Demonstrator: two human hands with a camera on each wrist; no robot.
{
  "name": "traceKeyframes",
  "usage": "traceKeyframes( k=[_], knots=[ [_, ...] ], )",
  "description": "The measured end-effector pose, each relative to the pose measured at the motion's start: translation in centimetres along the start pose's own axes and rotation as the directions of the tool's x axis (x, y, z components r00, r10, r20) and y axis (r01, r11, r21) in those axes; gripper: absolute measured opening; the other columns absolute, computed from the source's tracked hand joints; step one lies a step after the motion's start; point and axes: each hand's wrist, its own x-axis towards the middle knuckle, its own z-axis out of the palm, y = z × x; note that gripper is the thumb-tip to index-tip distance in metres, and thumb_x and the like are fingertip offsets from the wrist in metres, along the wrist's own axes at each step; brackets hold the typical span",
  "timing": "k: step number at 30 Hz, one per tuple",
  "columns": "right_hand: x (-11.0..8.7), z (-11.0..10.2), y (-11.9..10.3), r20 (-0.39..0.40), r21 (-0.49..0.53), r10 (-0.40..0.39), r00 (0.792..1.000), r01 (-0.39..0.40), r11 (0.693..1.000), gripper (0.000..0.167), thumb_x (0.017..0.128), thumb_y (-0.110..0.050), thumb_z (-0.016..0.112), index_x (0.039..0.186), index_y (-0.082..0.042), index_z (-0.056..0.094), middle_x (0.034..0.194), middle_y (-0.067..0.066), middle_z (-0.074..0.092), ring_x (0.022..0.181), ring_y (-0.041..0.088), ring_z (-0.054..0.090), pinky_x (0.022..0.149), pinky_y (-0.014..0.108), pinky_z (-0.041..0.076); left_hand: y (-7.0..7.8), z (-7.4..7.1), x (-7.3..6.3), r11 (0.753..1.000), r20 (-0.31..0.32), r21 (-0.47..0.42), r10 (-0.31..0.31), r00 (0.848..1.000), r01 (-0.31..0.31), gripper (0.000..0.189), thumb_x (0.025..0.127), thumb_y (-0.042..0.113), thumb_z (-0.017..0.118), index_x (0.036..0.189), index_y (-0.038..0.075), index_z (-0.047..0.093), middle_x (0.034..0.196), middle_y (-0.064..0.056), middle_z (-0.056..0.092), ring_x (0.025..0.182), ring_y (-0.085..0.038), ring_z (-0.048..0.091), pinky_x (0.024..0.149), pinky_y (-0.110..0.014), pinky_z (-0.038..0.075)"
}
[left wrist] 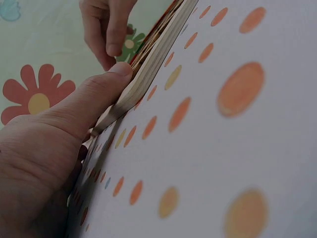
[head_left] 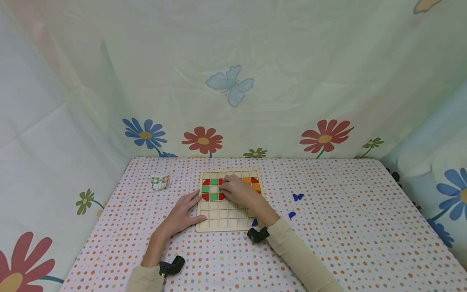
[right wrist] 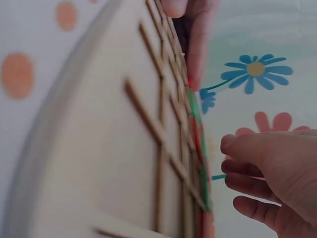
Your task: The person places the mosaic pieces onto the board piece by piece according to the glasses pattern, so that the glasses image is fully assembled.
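Note:
A wooden grid board (head_left: 223, 223) lies on the table, with red, green and orange tiles in its upper rows. My left hand (head_left: 184, 214) rests against the board's left side, its thumb at the rim (left wrist: 148, 74) in the left wrist view. Over the upper middle of the board is my right hand (head_left: 238, 191), fingers bent loosely downward near a green tile (head_left: 220, 189). In the right wrist view, no piece shows between the fingers of the right hand (right wrist: 267, 173). Its palm and forearm hide part of the tiles.
Blue pieces (head_left: 298, 197) lie right of the board, with another blue piece (head_left: 292, 215) below them. One more blue piece (head_left: 254, 222) is at the board's lower right. A printed pattern card (head_left: 159, 183) lies on the dotted tablecloth (head_left: 350, 219) at the left.

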Motion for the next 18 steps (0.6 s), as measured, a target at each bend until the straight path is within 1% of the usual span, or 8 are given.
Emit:
traceKeyframes(
  k=[3, 5, 7, 11, 13, 18],
  knots=[
    [-0.5, -1.2, -0.1, -0.051, 0.068, -0.036, 0.998, 0.039, 0.997, 0.019, 0.093, -0.016, 0.066, 0.108, -0.009, 0.074, 0.102, 0.005, 0.066, 0.091, 0.019, 0.059, 0.076, 0.029, 0.053, -0.1, 0.0, -0.1, 1.000, 0.001, 0.005, 0.001, 1.000, -0.001, 0.081, 0.085, 0.051, 0.070, 0.150, 0.013, 0.039, 0.162, -0.004, 0.026, 0.148, -0.033, 0.022, 0.113, -0.060, 0.029],
    [-1.1, -2.3, -0.1, -0.086, 0.077, -0.052, 0.995, 0.059, 0.995, 0.019, 0.092, -0.017, 0.068, 0.108, -0.009, 0.074, 0.103, 0.004, 0.067, 0.091, 0.019, 0.061, 0.076, 0.030, 0.054, 0.0, 0.0, 0.0, 1.000, 0.003, 0.005, -0.003, 1.000, 0.003, 0.081, 0.085, 0.051, 0.070, 0.150, 0.014, 0.039, 0.162, -0.004, 0.025, 0.149, -0.033, 0.022, 0.113, -0.060, 0.028],
    [-2.1, -3.2, 0.0, -0.110, 0.071, -0.063, 0.992, 0.071, 0.995, 0.020, 0.091, -0.017, 0.068, 0.109, -0.010, 0.074, 0.104, 0.003, 0.068, 0.092, 0.017, 0.062, 0.076, 0.029, 0.054, 0.1, 0.0, 0.0, 1.000, 0.007, 0.003, -0.010, 1.000, 0.010, 0.081, 0.085, 0.051, 0.070, 0.150, 0.014, 0.039, 0.162, -0.004, 0.025, 0.149, -0.033, 0.021, 0.114, -0.060, 0.028],
    [-4.5, -4.4, 0.8, -0.156, 0.032, -0.100, 0.983, 0.106, 0.994, 0.019, 0.089, -0.013, 0.070, 0.107, -0.011, 0.075, 0.103, 0.003, 0.068, 0.089, 0.015, 0.062, 0.072, 0.027, 0.054, 0.2, -0.1, 0.0, 1.000, 0.011, 0.007, -0.017, 1.000, 0.017, 0.082, 0.084, 0.051, 0.070, 0.150, 0.014, 0.039, 0.162, -0.003, 0.025, 0.149, -0.032, 0.021, 0.114, -0.059, 0.028],
    [-5.9, -4.8, 1.4, -0.163, 0.015, -0.100, 0.982, 0.104, 0.994, 0.019, 0.088, -0.013, 0.071, 0.107, -0.011, 0.075, 0.103, 0.003, 0.068, 0.089, 0.015, 0.062, 0.071, 0.026, 0.054, 0.3, -0.2, -0.1, 1.000, 0.009, 0.001, -0.013, 1.000, 0.013, 0.081, 0.084, 0.050, 0.071, 0.150, 0.013, 0.040, 0.162, -0.004, 0.025, 0.149, -0.033, 0.021, 0.114, -0.059, 0.028],
    [-9.3, -5.3, 3.6, -0.144, -0.027, -0.034, 0.989, 0.031, 0.999, 0.020, 0.087, -0.017, 0.073, 0.106, -0.010, 0.075, 0.103, 0.003, 0.068, 0.089, 0.015, 0.063, 0.073, 0.028, 0.055, 0.3, -0.3, -0.1, 1.000, 0.008, -0.011, -0.002, 1.000, 0.002, 0.081, 0.084, 0.048, 0.072, 0.149, 0.013, 0.040, 0.162, -0.005, 0.026, 0.149, -0.033, 0.021, 0.114, -0.059, 0.028]
  ],
)
